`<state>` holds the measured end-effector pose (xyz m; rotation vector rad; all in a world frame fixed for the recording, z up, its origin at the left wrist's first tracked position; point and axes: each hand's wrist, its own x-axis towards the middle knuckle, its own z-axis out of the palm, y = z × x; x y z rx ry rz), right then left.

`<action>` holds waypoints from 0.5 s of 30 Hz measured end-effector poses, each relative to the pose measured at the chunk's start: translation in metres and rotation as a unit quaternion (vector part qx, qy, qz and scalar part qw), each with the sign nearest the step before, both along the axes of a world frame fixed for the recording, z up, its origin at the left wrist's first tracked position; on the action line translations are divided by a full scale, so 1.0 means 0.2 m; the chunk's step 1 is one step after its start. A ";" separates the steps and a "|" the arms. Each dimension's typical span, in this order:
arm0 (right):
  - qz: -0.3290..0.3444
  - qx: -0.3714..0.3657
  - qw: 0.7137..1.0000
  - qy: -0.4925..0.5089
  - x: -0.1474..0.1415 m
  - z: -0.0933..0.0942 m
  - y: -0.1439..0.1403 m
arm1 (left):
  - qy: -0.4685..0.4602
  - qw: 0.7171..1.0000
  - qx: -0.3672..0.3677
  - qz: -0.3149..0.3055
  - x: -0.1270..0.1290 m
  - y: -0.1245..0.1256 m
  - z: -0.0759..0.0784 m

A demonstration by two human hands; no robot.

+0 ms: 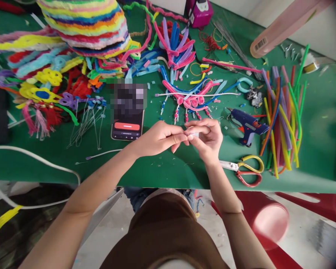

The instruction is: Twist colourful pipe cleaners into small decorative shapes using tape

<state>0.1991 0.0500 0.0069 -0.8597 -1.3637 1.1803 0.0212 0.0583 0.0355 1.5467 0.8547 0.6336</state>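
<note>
Near the worktop's (44,164) front edge, the left hand (156,138) and right hand (205,139) pinch 1 small pale piece (192,131) together.

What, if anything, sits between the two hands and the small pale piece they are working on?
Nothing visible does. The left hand and right hand meet over the green table, and their fingers already pinch the small pale piece. The scissors and phone lie off to the sides.
</note>
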 end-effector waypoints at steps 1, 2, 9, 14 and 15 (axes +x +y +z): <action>0.000 0.008 1.000 0.000 0.01 0.00 0.01 | 0.003 1.000 -0.010 0.001 0.00 0.00 0.00; -0.002 0.018 1.000 0.000 0.02 -0.01 0.01 | 0.007 1.000 -0.018 0.003 0.00 0.00 0.00; -0.010 0.084 0.991 -0.105 0.06 0.00 0.02 | -0.041 0.995 -0.075 0.055 0.03 -0.02 -0.02; -0.033 0.068 0.995 -0.067 0.09 0.00 0.07 | -0.031 0.991 -0.123 0.050 0.02 0.00 -0.02; -0.045 0.062 0.995 -0.061 0.10 0.00 0.08 | -0.025 0.991 -0.127 0.043 0.00 0.01 -0.02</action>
